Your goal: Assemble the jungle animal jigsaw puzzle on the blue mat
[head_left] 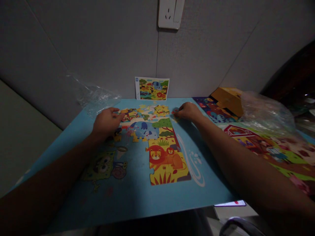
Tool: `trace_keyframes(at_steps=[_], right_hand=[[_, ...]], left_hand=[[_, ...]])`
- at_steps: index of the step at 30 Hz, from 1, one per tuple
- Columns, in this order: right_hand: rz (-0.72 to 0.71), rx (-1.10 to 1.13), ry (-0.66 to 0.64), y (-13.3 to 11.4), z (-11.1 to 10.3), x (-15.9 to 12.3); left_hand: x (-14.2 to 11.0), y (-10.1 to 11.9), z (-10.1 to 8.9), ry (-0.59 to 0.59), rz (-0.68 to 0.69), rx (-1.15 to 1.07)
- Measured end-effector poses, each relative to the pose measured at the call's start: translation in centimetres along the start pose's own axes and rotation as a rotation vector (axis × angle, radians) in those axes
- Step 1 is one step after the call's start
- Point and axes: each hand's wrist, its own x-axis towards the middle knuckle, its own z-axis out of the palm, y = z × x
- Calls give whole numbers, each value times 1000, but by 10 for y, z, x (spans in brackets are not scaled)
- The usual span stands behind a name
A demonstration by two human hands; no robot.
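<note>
My right hand [189, 112] is at the back right of the blue table, fingertips closed on a small puzzle piece [175, 111] with dark blue and red on it. At the back left, my left hand [106, 122] rests beside the loose puzzle pieces [130, 113], its thumb and fingers apart. Between the hands, more loose pieces [161, 110] lie scattered and overlapping. In front of them is a joined part of the puzzle [167, 160], showing lions, a tree and a blue elephant. The underside of each hand is hidden.
A picture card [154, 89] of the animal scene leans against the wall. Crumpled clear plastic [98, 96] lies at the back left. To the right are an orange box [227, 100], another plastic bag [267, 111] and a farm picture [275, 150]. A wall socket [169, 14] is above.
</note>
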Motion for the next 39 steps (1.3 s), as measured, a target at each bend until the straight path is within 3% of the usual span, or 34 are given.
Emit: trace_keyframes(at_steps=[5, 13, 21, 25, 27, 30, 34, 36, 39], right_hand=[[64, 29, -86, -5, -7, -1], [76, -51, -76, -5, -11, -6], [88, 29, -23, -5, -10, -7], [32, 304, 149, -21, -11, -13], [-40, 616, 104, -39, -10, -25], [-150, 1051, -253, -70, -3, -52], [-249, 1171, -589, -94, 14, -82], [-326, 1133, -604, -93, 20, -84], [-438, 1058, -506, -84, 22, -77]], left_hand=[[-2, 2, -4, 8, 17, 102], [-7, 9, -6, 37, 55, 111], [-7, 6, -6, 29, 114, 134], [-9, 6, -3, 71, 187, 89], [-11, 8, -1, 71, 229, -13], [-15, 11, 3, -105, 296, -287], [-19, 12, 6, -472, 416, -397], [-20, 12, 5, -585, 453, -364], [-20, 12, -2, -662, 465, -350]])
